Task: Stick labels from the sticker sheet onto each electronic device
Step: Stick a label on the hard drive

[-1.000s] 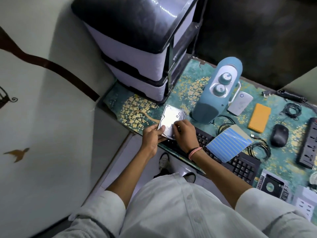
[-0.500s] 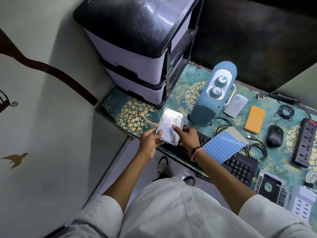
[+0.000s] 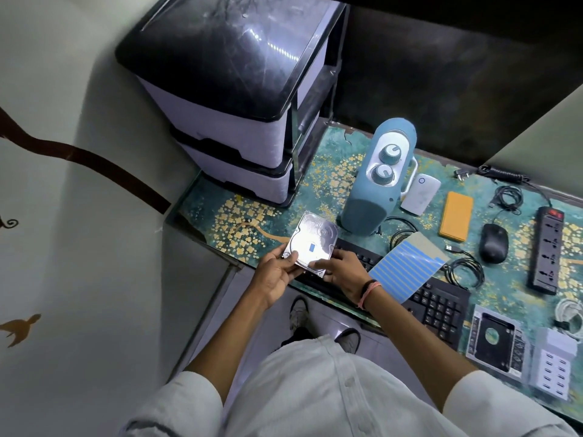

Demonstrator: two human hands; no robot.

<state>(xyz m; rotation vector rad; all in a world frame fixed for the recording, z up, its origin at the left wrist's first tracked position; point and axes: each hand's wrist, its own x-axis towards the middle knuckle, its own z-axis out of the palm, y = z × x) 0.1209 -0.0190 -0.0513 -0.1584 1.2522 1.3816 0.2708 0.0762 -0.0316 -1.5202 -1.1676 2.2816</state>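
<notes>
A silver hard drive (image 3: 315, 238) is held over the table's front left edge, with a small blue label (image 3: 312, 247) stuck on its top. My left hand (image 3: 277, 272) grips its near left corner. My right hand (image 3: 342, 272) holds its near right edge, thumb on top. The blue striped sticker sheet (image 3: 407, 269) lies across the black keyboard (image 3: 438, 307) just right of my right hand. Other devices on the table: a blue heater with two knobs (image 3: 377, 181), a white router (image 3: 418, 193), an orange power bank (image 3: 457, 220), a black mouse (image 3: 493, 242), a power strip (image 3: 547, 250).
A plastic drawer unit (image 3: 239, 99) stands at the table's back left. Coiled cables (image 3: 467, 269) lie among the devices. A drive caddy (image 3: 493, 340) and a white multi-port charger (image 3: 552, 361) sit at the near right. A wall is close on the left.
My right fingers pressed on the drive's top earlier; they have since slid back to its near edge, uncovering the blue label. The drive has stayed in both hands.
</notes>
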